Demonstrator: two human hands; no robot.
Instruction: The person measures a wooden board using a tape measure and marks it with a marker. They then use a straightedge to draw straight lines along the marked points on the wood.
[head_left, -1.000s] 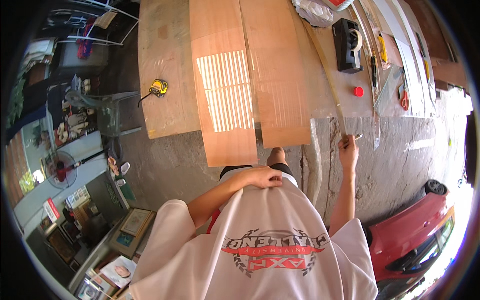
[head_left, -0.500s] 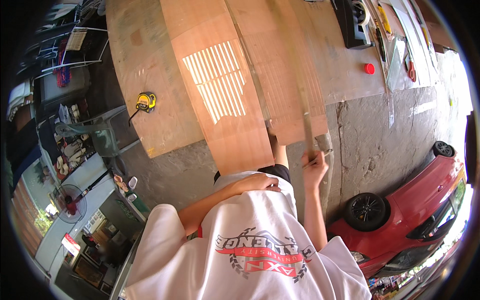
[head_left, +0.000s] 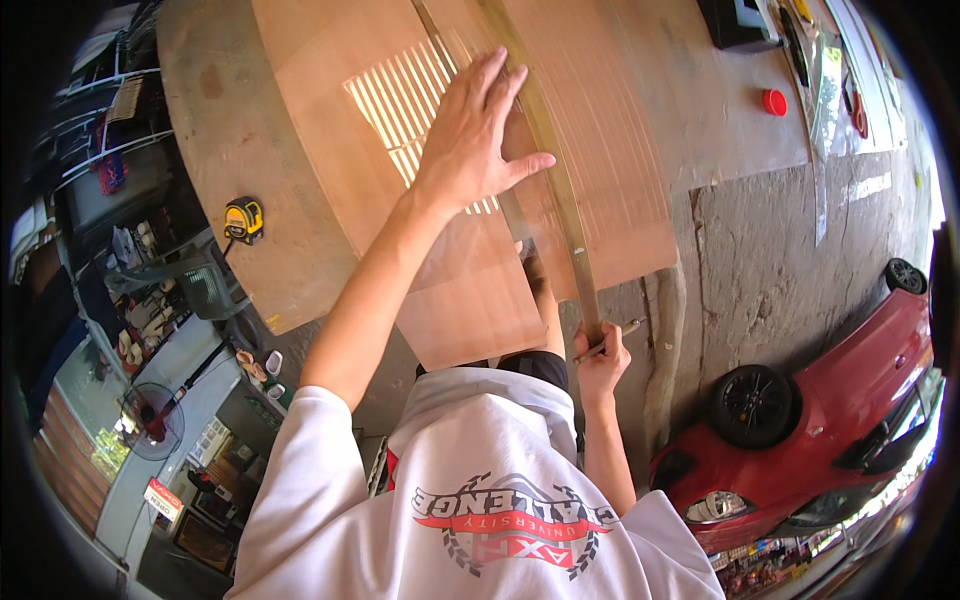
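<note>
My left hand (head_left: 465, 150) is open, fingers spread, over the left plywood panel (head_left: 470, 290), its fingertips at or beside a long, narrow brownish strip (head_left: 570, 230). Pale parallel stripes show on that panel under my hand. Below the near edge of the boards, my right hand (head_left: 603, 360) is closed around the strip's near end, with a thin pen-like tool (head_left: 630, 327) also in its fingers. The strip runs forward across the right panel (head_left: 620, 190), which bears fine parallel lines. Both panels lie on a larger worn board (head_left: 220, 130).
A yellow tape measure (head_left: 243, 219) lies on the left. At the upper right are a black tape dispenser (head_left: 730, 20), a red cap (head_left: 773, 102), scissors (head_left: 859, 115) and clear sheets. A red car (head_left: 800, 430) stands lower right; a chair and fan (head_left: 152, 420) are at left.
My left hand has moved from my shirt up and forward onto the panels, fingers spreading. My right hand has moved left, and the strip now crosses the right panel near the seam.
</note>
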